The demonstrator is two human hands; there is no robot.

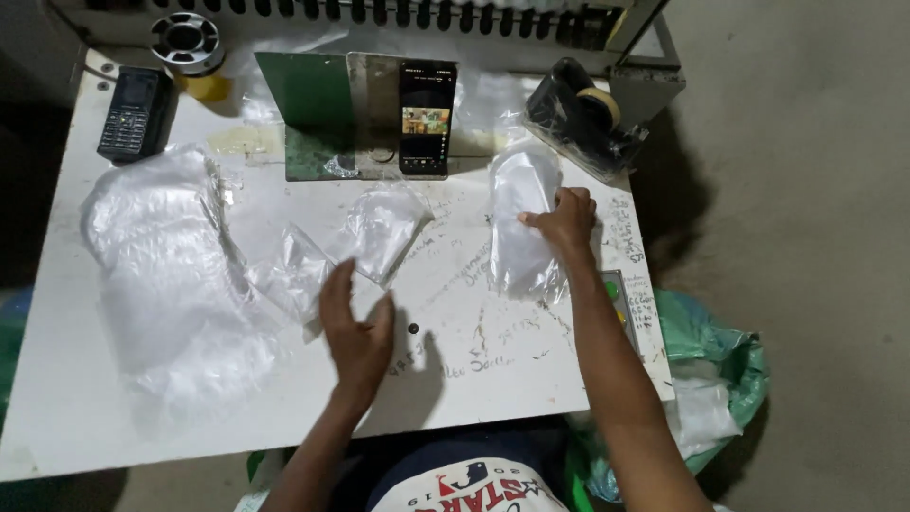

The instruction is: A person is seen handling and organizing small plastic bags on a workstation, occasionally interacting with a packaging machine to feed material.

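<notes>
Right hand [567, 220] presses flat, fingers together, on a filled clear bag [519, 228] at two o'clock on the worktop [474, 370]. Left hand [355, 327] hovers, fingers apart, beside an unfilled small bag [379, 232]; a large heap of bags [171, 275] waits at nine o'clock.

The right hand [566, 220] is pressing on a white packet [520, 220] on the table [493, 370], while the left hand [355, 327] is hovering open beside a clear bag [379, 230]. A phone [426, 117] is leaning upright behind.
</notes>
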